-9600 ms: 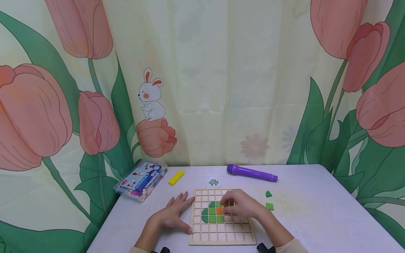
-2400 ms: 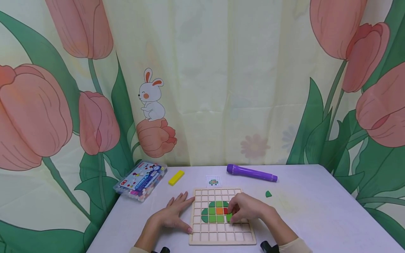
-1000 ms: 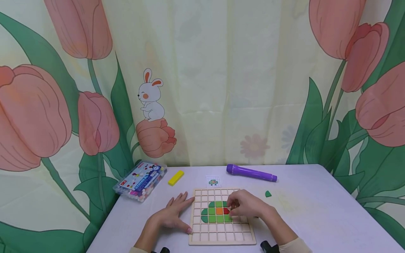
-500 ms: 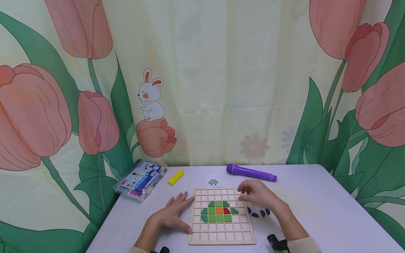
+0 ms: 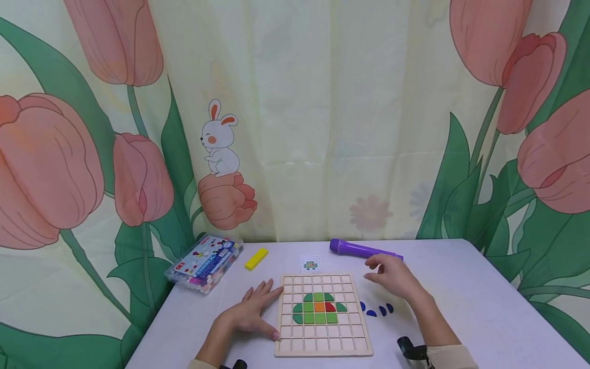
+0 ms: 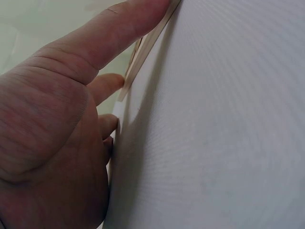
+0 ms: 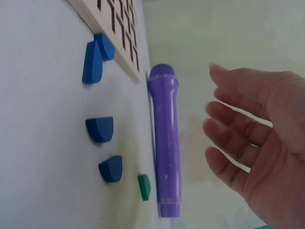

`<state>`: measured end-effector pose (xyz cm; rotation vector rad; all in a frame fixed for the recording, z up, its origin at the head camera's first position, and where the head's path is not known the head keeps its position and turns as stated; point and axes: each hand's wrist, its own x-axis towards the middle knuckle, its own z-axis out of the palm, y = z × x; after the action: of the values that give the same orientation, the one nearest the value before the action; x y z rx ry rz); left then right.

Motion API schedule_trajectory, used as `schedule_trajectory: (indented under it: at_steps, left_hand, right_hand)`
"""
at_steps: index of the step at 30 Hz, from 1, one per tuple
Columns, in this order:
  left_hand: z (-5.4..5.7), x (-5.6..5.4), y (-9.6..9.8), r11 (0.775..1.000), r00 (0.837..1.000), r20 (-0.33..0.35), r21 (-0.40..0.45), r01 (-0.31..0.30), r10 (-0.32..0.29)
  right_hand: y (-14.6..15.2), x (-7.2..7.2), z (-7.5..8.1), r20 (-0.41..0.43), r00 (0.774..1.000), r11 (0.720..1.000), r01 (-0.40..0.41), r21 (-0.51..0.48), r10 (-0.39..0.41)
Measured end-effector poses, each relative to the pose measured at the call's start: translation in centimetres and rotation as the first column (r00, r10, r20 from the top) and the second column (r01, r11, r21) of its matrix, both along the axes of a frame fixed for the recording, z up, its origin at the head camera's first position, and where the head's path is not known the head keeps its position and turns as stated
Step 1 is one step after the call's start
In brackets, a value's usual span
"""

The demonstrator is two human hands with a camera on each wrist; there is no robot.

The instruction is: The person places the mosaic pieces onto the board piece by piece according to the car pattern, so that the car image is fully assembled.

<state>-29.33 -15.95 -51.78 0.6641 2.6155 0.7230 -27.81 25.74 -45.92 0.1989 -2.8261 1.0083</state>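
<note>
A wooden grid board [image 5: 324,345] lies flat on the table, with green pieces [image 5: 315,318], an orange square [image 5: 319,307] and a red piece [image 5: 329,307] set in its cells. My left hand [image 5: 251,310] rests with spread fingers at the board's left edge; in the left wrist view its thumb touches the wooden rim. Raised beyond the board's right side is my right hand [image 5: 394,277], fingers loosely bent and holding nothing. Several blue half-round pieces [image 7: 100,130] lie below it. One loose green piece [image 7: 144,187] shows in the right wrist view; in the head view the hand hides it.
Behind the board lies a small printed card [image 5: 311,264] with a gridded green picture. A purple microphone-shaped stick [image 5: 355,248] lies at the back right. Back left are a yellow block [image 5: 256,259] and a clear plastic box [image 5: 205,264]. A tulip-print curtain [image 5: 295,128] stands behind the table.
My right hand has left the board and moved right and back, uncovering the blue pieces. The loose light green square now sits in the board's lower coloured row. My left hand has stayed put.
</note>
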Motion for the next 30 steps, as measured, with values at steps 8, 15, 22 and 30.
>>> schedule_trajectory:
  at_steps: [8, 15, 22, 30]
  left_hand:
    - [0.1, -0.1, 0.0, 1.000, 1.000, 0.000, -0.006, -0.001, 0.001]
    - [0.0, 0.0, 0.0, 1.000, 1.000, 0.004, -0.005, 0.000, 0.000]
    - [-0.1, 0.0, 0.1, 1.000, 1.000, 0.001, -0.001, 0.003, -0.003]
    - [0.1, 0.0, 0.1, 1.000, 1.000, 0.006, 0.010, 0.000, 0.000]
  right_hand:
    - [1.9, -0.4, -0.8, 0.031, 0.999, 0.999, 0.042, -0.020, -0.041]
    - [3.8, -0.9, -1.9, 0.084, 0.995, 0.999, 0.046, -0.009, -0.045]
    - [4.9, -1.0, -2.7, 0.126, 0.991, 0.999, 0.042, 0.014, -0.043]
    - [5.4, -0.9, -3.6, 0.146, 0.989, 0.999, 0.027, 0.044, -0.033]
